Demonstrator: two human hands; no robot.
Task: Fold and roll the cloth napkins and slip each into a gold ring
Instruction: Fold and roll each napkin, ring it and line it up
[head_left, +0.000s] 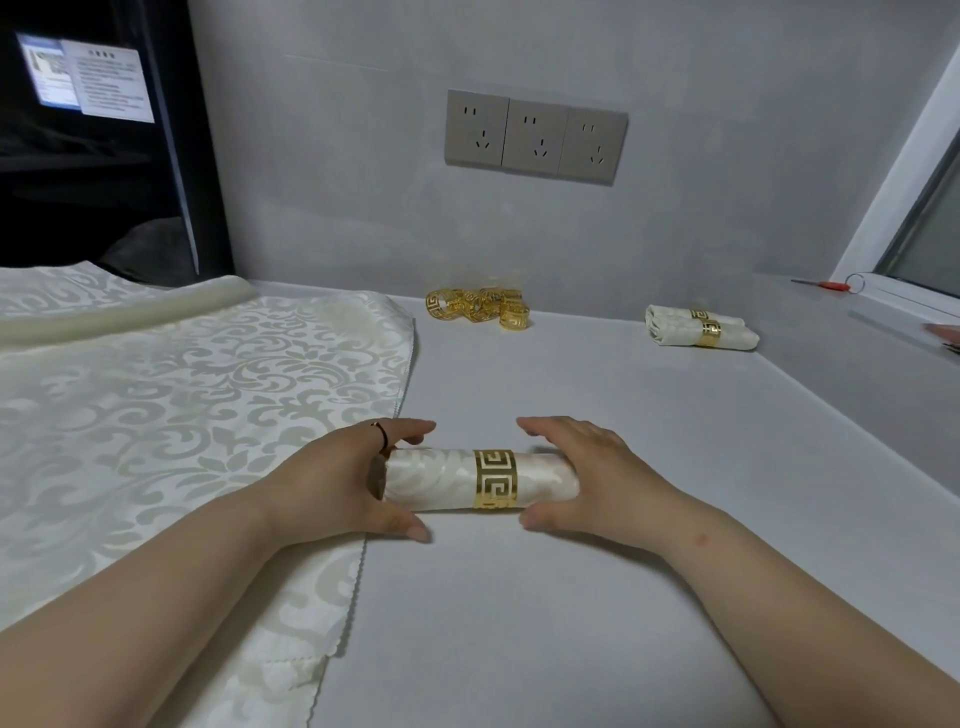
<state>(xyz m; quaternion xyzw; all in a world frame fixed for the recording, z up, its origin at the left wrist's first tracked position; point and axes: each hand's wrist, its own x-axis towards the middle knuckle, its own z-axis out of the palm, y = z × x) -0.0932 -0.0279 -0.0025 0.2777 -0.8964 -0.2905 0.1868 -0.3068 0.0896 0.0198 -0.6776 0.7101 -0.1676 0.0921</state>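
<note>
ok so the rolled napkin (436, 480) is lying crosswise on the bench (571, 623) with the gold ring (494, 479) already on it, a touch right of the roll's middle. The left hand (332, 483) has its grip wrapped round the roll's left end, thumb in front and fingers over the back. The right hand (597, 478) is cupped round the right end the same way.

Looks to me like this is the final tidy-up. My tips:
- squeeze both ends lightly so the roll doesn't loosen
- ease the ring to dead centre
- turn the loose edge underneath before letting go

That shiny cloth probably slips, so go gentle.

It should then join the finished rolls (698, 327), well off to this roll's far right. Spare rings (478, 307) are beyond it, and the flat napkins (182, 389) are just to its left.
</note>
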